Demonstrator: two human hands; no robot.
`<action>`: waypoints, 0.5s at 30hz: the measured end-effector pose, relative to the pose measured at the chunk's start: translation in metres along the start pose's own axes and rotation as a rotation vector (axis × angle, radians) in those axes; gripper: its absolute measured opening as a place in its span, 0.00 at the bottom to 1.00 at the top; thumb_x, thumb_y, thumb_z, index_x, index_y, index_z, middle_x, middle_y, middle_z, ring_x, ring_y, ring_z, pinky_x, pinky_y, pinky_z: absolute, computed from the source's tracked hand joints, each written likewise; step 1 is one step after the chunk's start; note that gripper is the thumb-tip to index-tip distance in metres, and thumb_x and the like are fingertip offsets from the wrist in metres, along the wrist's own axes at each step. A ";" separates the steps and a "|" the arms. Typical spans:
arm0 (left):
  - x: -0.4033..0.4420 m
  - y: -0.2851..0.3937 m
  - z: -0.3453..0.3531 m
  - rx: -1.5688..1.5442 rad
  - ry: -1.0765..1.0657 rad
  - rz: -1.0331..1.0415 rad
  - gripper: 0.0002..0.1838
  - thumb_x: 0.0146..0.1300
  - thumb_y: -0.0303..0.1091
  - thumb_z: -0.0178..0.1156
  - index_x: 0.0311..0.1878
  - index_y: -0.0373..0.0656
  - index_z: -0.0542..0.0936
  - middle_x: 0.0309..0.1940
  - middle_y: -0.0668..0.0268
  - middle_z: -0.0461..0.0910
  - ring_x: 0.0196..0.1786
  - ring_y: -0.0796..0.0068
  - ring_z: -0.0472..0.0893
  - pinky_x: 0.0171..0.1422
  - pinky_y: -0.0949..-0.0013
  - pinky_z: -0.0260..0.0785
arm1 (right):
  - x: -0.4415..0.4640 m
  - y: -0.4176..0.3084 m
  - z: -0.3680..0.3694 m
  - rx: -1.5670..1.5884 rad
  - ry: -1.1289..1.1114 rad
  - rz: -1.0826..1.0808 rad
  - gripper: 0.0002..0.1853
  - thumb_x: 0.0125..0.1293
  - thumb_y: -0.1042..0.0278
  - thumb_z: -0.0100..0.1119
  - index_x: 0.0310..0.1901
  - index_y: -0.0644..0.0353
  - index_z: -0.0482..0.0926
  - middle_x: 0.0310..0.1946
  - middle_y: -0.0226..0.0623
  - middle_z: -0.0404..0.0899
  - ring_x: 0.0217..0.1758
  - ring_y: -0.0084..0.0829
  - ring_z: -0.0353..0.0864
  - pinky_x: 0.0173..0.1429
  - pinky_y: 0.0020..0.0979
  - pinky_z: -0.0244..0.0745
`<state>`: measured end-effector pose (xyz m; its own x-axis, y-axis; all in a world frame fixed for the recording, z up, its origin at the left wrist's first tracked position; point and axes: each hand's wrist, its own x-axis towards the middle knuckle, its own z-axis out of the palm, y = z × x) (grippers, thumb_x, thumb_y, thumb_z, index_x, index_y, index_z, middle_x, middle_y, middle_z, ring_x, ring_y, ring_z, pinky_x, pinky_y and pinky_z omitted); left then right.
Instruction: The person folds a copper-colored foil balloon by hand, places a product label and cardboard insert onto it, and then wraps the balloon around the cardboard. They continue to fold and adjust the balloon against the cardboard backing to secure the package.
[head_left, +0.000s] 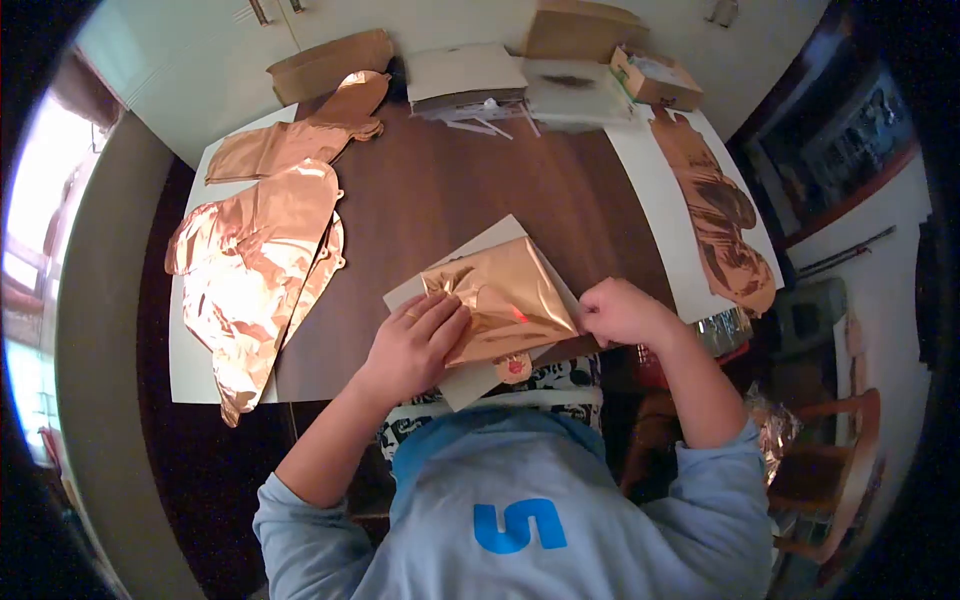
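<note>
A copper-coloured foil balloon [510,290], folded into a flat packet, lies on a pale card [510,232] at the table's near edge. My left hand [420,335] presses on the packet's left part, its fingers stretched out over the foil. At the packet's right corner, my right hand [625,313] is closed in a pinch on the foil edge; the fingertips are partly hidden. Below the packet a small round tag with a red mark [514,368] sticks out near my lap.
Unfolded copper foil balloons [255,240] are piled on the left over a white sheet [195,375]. More foil balloons [715,200] lie along the right on white sheets. At the back stand a stack of cards [465,75], clear plastic bags [575,95] and a small box [655,78].
</note>
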<state>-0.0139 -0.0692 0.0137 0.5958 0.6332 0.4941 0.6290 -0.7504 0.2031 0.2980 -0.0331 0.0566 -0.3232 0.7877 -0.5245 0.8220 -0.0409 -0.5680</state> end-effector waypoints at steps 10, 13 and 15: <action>0.009 -0.016 -0.015 -0.185 -0.086 -0.116 0.21 0.55 0.34 0.67 0.53 0.41 0.81 0.48 0.56 0.83 0.53 0.54 0.83 0.59 0.56 0.76 | -0.062 -0.023 0.048 -0.482 0.413 -0.629 0.22 0.52 0.58 0.73 0.48 0.56 0.81 0.50 0.44 0.80 0.56 0.45 0.78 0.62 0.49 0.71; 0.012 -0.015 -0.020 -0.198 -0.133 -0.126 0.20 0.55 0.33 0.66 0.53 0.42 0.81 0.46 0.56 0.84 0.50 0.53 0.83 0.57 0.56 0.76 | -0.034 -0.017 0.067 -0.453 0.480 -0.756 0.31 0.52 0.60 0.73 0.60 0.55 0.78 0.62 0.46 0.73 0.68 0.48 0.68 0.73 0.53 0.62; 0.014 -0.012 -0.026 -0.206 -0.166 -0.133 0.20 0.56 0.33 0.66 0.53 0.42 0.81 0.45 0.57 0.84 0.49 0.53 0.83 0.56 0.55 0.76 | -0.017 -0.010 0.071 -0.436 0.448 -0.809 0.30 0.52 0.60 0.72 0.59 0.55 0.79 0.63 0.44 0.73 0.69 0.48 0.68 0.74 0.54 0.61</action>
<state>-0.0264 -0.0566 0.0402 0.5987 0.7384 0.3104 0.6026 -0.6705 0.4328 0.2616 -0.0898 0.0263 -0.7259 0.6410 0.2495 0.5632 0.7621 -0.3194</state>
